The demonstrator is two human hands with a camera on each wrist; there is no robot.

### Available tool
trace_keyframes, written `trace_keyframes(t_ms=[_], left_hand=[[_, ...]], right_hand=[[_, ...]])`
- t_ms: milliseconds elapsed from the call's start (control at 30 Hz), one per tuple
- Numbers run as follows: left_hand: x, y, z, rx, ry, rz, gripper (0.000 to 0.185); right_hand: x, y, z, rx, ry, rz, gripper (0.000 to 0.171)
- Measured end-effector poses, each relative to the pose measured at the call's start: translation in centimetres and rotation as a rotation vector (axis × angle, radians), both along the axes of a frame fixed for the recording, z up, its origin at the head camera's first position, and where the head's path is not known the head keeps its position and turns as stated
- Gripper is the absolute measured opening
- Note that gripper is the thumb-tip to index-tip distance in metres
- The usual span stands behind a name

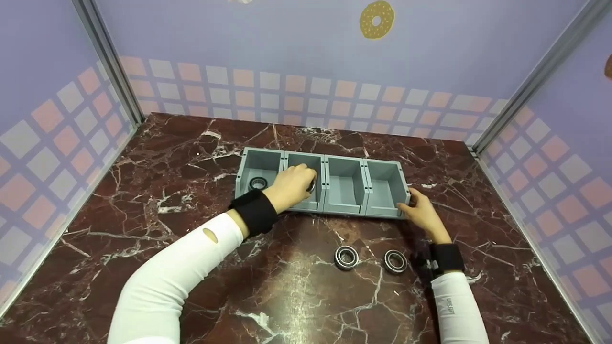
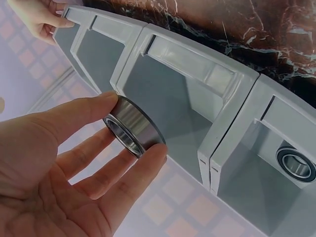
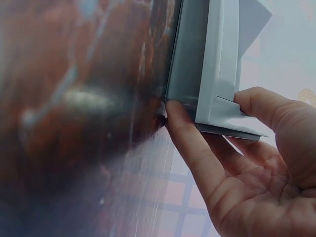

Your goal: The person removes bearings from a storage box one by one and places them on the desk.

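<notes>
A ball bearing (image 2: 137, 118) is pinched between the thumb and fingertips of my left hand (image 1: 292, 185). It is held tilted over the second compartment from the left in a row of grey storage bins (image 1: 343, 209). Inside the leftmost compartment another bearing (image 1: 252, 184) lies flat. At the right end of the row, my right hand (image 1: 423, 212) grips the end bin's front corner. Its thumb (image 3: 256, 102) is on the upper side of the wall, while the fingers (image 3: 195, 143) reach round the outside and bottom edge. The two right compartments hold nothing.
Two more bearings, one on the left (image 1: 338, 261) and one on the right (image 1: 387, 263), lie on the dark red marble table (image 1: 215, 291) in front of the bins. Purple panels with printed squares (image 1: 267, 91) enclose the back and both sides.
</notes>
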State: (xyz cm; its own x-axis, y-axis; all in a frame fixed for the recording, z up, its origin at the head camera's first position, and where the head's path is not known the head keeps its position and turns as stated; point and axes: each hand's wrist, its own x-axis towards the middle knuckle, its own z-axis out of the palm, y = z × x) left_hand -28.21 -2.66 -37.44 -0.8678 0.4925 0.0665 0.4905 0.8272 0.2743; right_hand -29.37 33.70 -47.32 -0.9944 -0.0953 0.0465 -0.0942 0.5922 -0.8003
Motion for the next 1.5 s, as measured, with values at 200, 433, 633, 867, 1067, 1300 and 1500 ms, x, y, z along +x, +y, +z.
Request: trace_keyframes(t_ms=[200,433,633,867,1067,1300,1500], left_hand=[[0.6,-0.2,-0.1,0.009,0.006,-0.027,0.03],[1.6,-0.3,-0.7,0.037,0.013,-0.063,0.029],[2.5,-0.4,-1.5,0.062,0.006,-0.072,0.03],[3.6,-0.7,-2.4,0.066,0.007,-0.1,0.03],[4.2,-0.7,-3.0,0.031,-0.012,-0.113,0.03],[5.2,-0.8,-3.7,0.03,-0.031,-0.133,0.032],[6.0,-0.8,-4.3,0.012,-0.043,-0.144,0.03]], right_hand=[[0.1,0.0,0.2,-0.006,-0.006,-0.012,0.048],[0.1,0.2,0.1,-0.003,-0.025,-0.014,0.049],[0.1,0.2,0.1,0.003,-0.028,-0.014,0.048],[0.1,0.1,0.2,0.0,-0.026,-0.012,0.048],[0.1,0.1,0.1,0.039,-0.03,-0.006,0.05],[0.0,0.1,0.0,0.028,-0.019,-0.014,0.048],[-0.1,0.0,-0.2,-0.009,-0.004,-0.011,0.046]])
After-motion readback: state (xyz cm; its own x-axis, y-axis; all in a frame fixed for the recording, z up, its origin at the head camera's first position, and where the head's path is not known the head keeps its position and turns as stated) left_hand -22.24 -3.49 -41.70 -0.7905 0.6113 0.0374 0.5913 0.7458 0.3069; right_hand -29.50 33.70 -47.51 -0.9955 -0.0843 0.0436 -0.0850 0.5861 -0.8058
